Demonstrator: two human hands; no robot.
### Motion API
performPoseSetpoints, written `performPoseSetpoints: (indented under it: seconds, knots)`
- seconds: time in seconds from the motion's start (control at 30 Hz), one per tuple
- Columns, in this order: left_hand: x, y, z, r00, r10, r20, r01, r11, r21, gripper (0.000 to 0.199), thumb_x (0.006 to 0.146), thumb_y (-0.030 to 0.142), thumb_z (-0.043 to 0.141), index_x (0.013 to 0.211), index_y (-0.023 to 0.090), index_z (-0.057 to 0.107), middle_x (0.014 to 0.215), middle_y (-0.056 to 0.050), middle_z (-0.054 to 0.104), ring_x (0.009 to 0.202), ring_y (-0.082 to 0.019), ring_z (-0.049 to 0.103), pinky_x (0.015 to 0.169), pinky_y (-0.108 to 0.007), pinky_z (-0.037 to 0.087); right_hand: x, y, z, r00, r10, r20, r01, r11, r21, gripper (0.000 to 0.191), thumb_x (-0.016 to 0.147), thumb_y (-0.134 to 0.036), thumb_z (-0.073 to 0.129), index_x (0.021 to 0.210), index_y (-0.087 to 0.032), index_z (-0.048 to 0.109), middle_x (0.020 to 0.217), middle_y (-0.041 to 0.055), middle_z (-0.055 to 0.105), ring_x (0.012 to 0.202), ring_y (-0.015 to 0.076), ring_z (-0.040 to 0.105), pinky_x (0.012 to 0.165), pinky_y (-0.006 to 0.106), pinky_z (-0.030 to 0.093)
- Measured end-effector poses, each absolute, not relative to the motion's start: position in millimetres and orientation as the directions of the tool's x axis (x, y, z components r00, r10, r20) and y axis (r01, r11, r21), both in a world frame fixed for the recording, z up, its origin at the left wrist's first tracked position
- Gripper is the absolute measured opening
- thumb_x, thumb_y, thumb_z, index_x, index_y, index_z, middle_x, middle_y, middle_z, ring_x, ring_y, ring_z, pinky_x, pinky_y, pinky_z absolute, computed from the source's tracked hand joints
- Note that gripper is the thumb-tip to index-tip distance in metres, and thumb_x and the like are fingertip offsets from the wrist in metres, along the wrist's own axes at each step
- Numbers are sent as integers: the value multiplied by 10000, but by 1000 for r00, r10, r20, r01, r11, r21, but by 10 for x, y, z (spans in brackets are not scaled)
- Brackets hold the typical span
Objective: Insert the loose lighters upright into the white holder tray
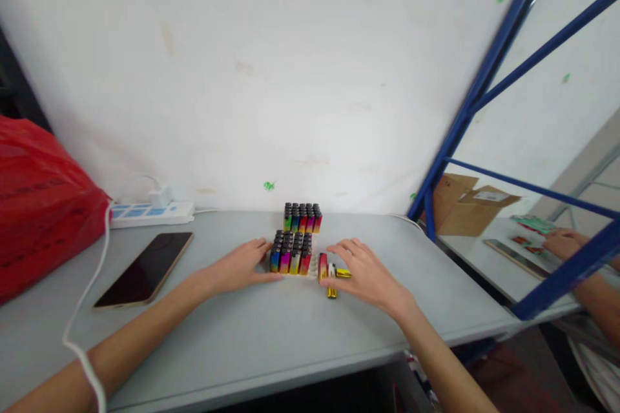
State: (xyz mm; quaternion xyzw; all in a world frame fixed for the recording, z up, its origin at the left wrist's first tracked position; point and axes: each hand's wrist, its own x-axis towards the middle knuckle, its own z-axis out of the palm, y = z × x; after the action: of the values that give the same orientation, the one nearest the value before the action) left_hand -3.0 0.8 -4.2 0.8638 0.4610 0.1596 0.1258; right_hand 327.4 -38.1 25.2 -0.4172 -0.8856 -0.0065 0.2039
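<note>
My right hand (pixel 361 271) partly covers the small gold pieces (pixel 332 292) beside it; their print is too small to read. The front lighters (pixel 290 261) screen most of the rows behind them, so I cannot certify a count. The red bag (pixel 43 206) is cut by the left edge, its markings blurred. The white cable (pixel 72 329) exits at the bottom edge. Beyond the right end of my bench (pixel 271 348), the co-worker's hand (pixel 562 244) is blurred; the label on the carton (pixel 460 206) is illegible.

Bare tabletop (pixel 252 342) lies open in front; the lighter block (pixel 291 255) stands behind it.
</note>
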Motion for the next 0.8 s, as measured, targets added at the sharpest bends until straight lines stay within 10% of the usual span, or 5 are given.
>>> performPoseSetpoints:
  seconds: [0.3,0.8]
  knots:
    - [-45,21,-56,516,841,162,756,-536,376,658,840,816,639,1088,208,689,1082,-104,708,1028,-329,676,944,-412,531,3418,-531,-219,-591,732,340,691,676,-255,566,973,-418,752,1474,-239,558,1448,123,634,1370,307,576,1299,587,283]
    - [-58,48,-74,507,849,147,759,-521,390,643,813,797,680,1081,213,672,1076,-102,716,994,-324,682,906,-405,539,3478,-164,-145,-639,706,306,627,708,-325,447,895,-505,827,1210,-228,673,1352,118,694,1324,295,628,1291,614,286]
